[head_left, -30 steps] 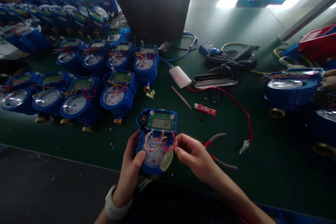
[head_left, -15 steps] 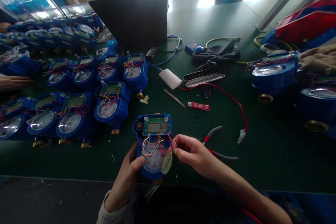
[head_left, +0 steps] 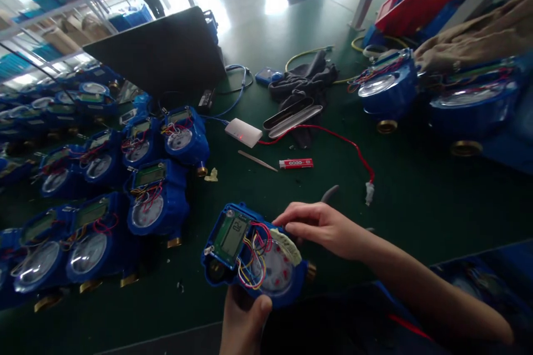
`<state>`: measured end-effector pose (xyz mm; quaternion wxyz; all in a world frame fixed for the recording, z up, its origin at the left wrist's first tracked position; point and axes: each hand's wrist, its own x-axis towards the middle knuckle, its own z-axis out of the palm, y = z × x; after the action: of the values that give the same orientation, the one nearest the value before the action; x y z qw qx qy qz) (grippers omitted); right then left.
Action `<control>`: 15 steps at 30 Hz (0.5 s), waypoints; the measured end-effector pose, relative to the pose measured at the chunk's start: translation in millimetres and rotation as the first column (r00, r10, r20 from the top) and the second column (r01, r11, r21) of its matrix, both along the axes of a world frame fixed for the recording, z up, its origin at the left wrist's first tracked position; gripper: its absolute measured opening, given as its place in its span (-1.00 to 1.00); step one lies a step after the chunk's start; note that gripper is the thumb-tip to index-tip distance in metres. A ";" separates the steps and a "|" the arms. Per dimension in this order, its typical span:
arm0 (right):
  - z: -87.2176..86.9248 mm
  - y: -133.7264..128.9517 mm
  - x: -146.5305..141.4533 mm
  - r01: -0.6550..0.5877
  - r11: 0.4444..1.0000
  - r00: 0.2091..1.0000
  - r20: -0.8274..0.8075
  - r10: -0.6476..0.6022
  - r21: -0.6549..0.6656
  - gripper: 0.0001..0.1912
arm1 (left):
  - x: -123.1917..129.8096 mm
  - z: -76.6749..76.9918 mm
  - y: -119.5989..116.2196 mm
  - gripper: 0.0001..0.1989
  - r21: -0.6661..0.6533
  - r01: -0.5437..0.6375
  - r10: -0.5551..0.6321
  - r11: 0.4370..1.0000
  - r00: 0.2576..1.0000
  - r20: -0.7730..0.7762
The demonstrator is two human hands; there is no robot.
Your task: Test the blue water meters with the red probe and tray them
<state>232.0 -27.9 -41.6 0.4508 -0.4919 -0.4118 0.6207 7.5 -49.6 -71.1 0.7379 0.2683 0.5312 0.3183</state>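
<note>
A blue water meter (head_left: pixel 272 269) with an exposed circuit board, a small display, loose coloured wires and a strip of pale tape is held turned sideways above the table's front. My left hand (head_left: pixel 245 316) grips its near side, thumb along the lower rim. At the far rim, beside the tape, my right hand (head_left: pixel 320 227) has its thumb and fingers closed against the meter's edge; the fingertips are partly hidden. Behind that hand lies a pair of pliers, mostly covered, with one grey handle end (head_left: pixel 330 194) showing.
Several more blue meters (head_left: pixel 156 199) stand in rows at the left, others (head_left: pixel 387 89) at the right. Beyond my hands lie a red-labelled stick (head_left: pixel 295 163), a thin flat strip (head_left: pixel 257 160), a white box (head_left: pixel 244 132) with a red cable, an open case (head_left: pixel 295 121) and a laptop (head_left: pixel 162 55).
The meter has been turned about a quarter turn, its display end now to the left. My right hand has gone from the red wires to the far rim. The camera view has shifted and tilted.
</note>
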 end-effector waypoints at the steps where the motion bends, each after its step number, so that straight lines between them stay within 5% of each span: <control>1: 0.7 -0.4 1.1 -0.006 0.999 0.998 0.061 0.003 0.054 -0.78 | 0.2 -0.5 -0.9 -0.05 0.007 0.001 -0.001 1.000 1.000 -0.015; 15: 15.5 14.6 -2.9 -0.108 0.967 0.915 0.403 0.006 0.232 -0.88 | -6.6 0.9 -2.7 -0.03 -0.011 0.049 -0.051 0.999 0.985 -0.162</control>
<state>229.0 -13.3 -26.1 0.3973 -0.5349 -0.5840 0.4636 1.0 -52.3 -70.2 0.7008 0.3040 0.5838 0.2749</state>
